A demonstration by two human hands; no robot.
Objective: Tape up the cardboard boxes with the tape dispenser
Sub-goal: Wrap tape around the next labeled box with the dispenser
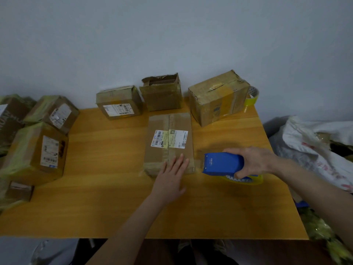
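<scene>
**Closing the strip at the box's near end**

The flat box (169, 142) lay in the middle of the surface (114, 197). The left grip (172, 175) was spread flat, fingers straight, pressing the box's near end. The right grip (256, 161) was wrapped round the blue tape dispenser (222, 163), just off the box's right edge, with tape (198, 163) seemingly stretched between. The strip likely needed a taut pull, a firm palm, then a downward tilt to cut cleanly.

Tape dispenser (222, 163) right of flat box (170, 142) (three boxes (162, 94) behind).
</scene>
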